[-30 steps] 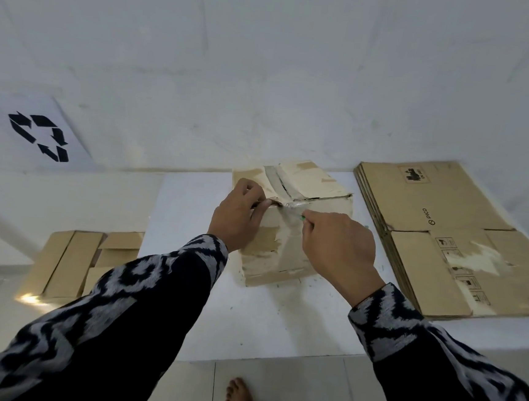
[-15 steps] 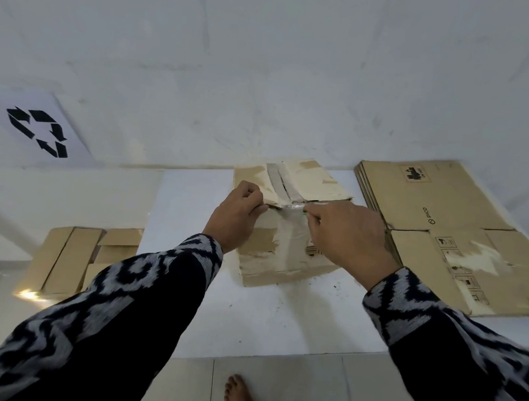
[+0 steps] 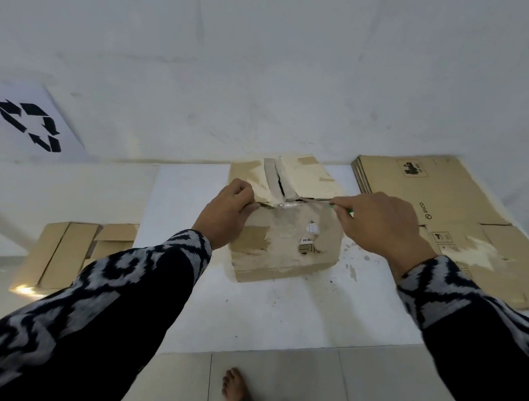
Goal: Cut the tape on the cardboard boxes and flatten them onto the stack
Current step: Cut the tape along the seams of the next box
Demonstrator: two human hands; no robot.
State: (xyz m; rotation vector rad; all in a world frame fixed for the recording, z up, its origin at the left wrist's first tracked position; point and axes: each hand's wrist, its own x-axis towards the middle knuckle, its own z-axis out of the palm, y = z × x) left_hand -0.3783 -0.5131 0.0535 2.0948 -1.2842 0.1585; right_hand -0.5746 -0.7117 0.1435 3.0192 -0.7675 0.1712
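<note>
White table (image 3: 279,313) centre frame against white wall (image 3: 269,57), worn cardboard box (image 3: 285,243) on it, left hand (image 3: 228,218) pinching its top edge, right hand (image 3: 379,224) curled round a thin cutter (image 3: 336,201) at that edge, flattened stack (image 3: 442,203) right, recycling sign (image 3: 30,125) upper left, tiled floor (image 3: 304,392) below.

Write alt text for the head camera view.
A person's left hand grips the near top edge of a worn cardboard box on a white table while the right hand draws a thin cutter along that edge. Flattened boxes lie stacked to the right.
</note>
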